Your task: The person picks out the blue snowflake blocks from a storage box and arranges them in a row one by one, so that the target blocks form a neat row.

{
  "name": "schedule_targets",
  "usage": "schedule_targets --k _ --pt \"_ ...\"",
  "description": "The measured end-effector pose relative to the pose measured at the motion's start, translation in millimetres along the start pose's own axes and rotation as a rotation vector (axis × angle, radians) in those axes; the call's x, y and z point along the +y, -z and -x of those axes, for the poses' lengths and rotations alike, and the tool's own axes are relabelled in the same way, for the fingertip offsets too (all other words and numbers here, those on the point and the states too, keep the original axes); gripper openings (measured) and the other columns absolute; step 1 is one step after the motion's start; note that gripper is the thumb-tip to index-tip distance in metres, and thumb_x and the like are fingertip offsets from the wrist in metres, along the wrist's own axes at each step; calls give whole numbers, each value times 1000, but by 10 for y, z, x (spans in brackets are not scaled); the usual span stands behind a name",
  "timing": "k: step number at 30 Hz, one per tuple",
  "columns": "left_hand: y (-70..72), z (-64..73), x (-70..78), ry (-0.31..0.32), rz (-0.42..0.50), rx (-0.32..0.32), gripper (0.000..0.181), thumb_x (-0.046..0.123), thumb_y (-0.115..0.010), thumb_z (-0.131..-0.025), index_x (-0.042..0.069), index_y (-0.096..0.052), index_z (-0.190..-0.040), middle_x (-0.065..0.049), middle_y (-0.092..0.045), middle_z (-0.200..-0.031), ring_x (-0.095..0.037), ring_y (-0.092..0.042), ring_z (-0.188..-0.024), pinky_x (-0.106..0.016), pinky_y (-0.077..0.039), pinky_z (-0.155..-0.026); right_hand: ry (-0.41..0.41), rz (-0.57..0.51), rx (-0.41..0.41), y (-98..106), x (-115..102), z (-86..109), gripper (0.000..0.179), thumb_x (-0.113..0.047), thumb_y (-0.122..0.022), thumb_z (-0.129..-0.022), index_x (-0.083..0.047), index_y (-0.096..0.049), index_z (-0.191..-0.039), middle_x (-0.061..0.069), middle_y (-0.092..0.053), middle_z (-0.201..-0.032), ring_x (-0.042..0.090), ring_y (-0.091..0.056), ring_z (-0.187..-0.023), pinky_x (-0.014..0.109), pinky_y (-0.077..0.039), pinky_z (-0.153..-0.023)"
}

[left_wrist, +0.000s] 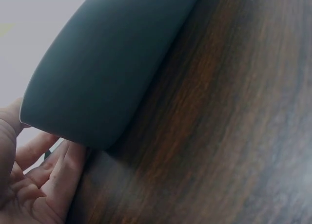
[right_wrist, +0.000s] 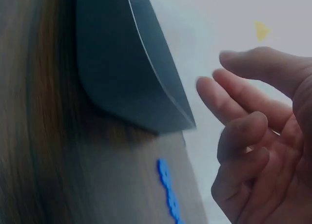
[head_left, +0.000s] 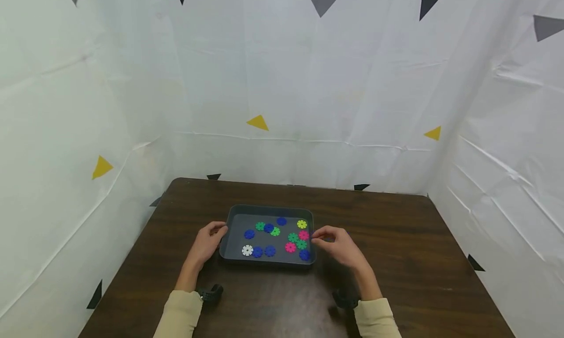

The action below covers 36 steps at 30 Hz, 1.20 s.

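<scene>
A dark grey tray (head_left: 273,211) lies on the table, holding several flat notched discs: a white one (head_left: 247,250), a yellow one (head_left: 301,224), and blue, green and pink ones. My left hand (head_left: 207,245) pinches the tray's left rim between thumb and fingers; the left wrist view shows the thumb (left_wrist: 10,118) at the rim's corner. At the opposite side is my right hand (head_left: 341,250), its thumb and forefinger near the right rim. In the right wrist view a gap separates its loosely bent fingers (right_wrist: 234,100) from the tray, and nothing is between them.
A blue piece (right_wrist: 169,192) with a wavy edge shows beside the tray in the right wrist view. The brown wooden table (head_left: 396,240) extends around the tray. White sheeting (head_left: 282,73) with grey, black and yellow triangles hangs behind it and at both sides.
</scene>
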State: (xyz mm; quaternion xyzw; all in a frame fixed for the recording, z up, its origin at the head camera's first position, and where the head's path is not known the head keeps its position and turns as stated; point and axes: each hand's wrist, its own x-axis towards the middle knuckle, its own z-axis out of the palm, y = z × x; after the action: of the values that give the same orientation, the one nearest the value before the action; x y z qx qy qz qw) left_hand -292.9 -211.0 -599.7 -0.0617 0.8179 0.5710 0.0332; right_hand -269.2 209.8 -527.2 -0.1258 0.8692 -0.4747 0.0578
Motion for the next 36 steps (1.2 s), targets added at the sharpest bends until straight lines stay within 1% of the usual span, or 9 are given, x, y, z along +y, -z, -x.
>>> schedule_targets --k 3,6,10,14,18,23,27,31,36 --pt "8 -4 8 -2 -4 2 46 39 -58 -112 9 -61 -148 -19 -65 -143 -32 -64 -125 -54 -55 -108 45 17 -79 -97 -56 -18 24 -24 -74 -103 -6 -78 -120 5 -76 -116 25 -68 -112 40 -59 -94" --pt "5 2 0 4 -12 2 46 39 -58 -112 10 -61 -148 -18 -65 -143 -32 -64 -124 -53 -55 -108 58 72 -122 -173 -83 -33 23 -23 -75 -102 -5 -79 -117 4 -77 -112 23 -70 -109 41 -60 -91" --pt "-8 10 -21 13 -17 6 47 39 -58 -112 10 -61 -148 -18 -65 -142 -31 -65 -122 -53 -56 -107 7 175 -138 -226 -142 -26 21 -22 -78 -99 -6 -80 -112 2 -79 -108 21 -71 -104 45 -59 -88" --pt "-12 12 -33 10 -18 13 46 39 -59 -112 9 -61 -147 -18 -66 -141 -30 -65 -120 -51 -57 -105 -65 295 -115 -272 -260 4 20 -25 -81 -96 -12 -82 -111 -2 -81 -107 20 -74 -101 50 -58 -87" --pt "-11 3 -31 3 -17 20 45 39 -59 -112 9 -62 -146 -17 -67 -138 -29 -65 -117 -47 -58 -101 -122 463 -60 -347 -379 20 18 -31 -84 -93 -19 -83 -107 -6 -82 -103 21 -75 -94 52 -56 -79" --pt "-12 -9 -9 -1 -23 17 46 39 -59 -112 9 -62 -147 -17 -67 -138 -29 -65 -117 -47 -58 -101 -193 628 3 -458 -483 -1 20 -35 -86 -90 -20 -84 -104 -1 -82 -101 26 -74 -87 54 -55 -76" --pt "-18 0 8 3 -24 13 46 38 -59 -112 9 -61 -147 -18 -67 -140 -29 -66 -119 -49 -58 -102 -232 687 22 -535 -533 -37 21 -37 -88 -88 -18 -80 -92 3 -77 -90 27 -70 -79 54 -54 -74" --pt "-26 17 9 6 -32 17 46 38 -59 -112 8 -62 -147 -18 -67 -138 -28 -66 -116 -46 -58 -99 -243 740 33 -621 -514 -66 30 -39 -89 -85 -16 -70 -79 6 -71 -81 30 -67 -76 54 -53 -72" --pt "-12 28 20 -16 -32 16 46 36 -60 -112 6 -61 -146 -19 -67 -140 -30 -67 -119 -46 -58 -99 -252 794 51 -699 -543 -102 36 -39 -90 -83 -9 -71 -85 13 -74 -88 35 -68 -80 56 -55 -75"
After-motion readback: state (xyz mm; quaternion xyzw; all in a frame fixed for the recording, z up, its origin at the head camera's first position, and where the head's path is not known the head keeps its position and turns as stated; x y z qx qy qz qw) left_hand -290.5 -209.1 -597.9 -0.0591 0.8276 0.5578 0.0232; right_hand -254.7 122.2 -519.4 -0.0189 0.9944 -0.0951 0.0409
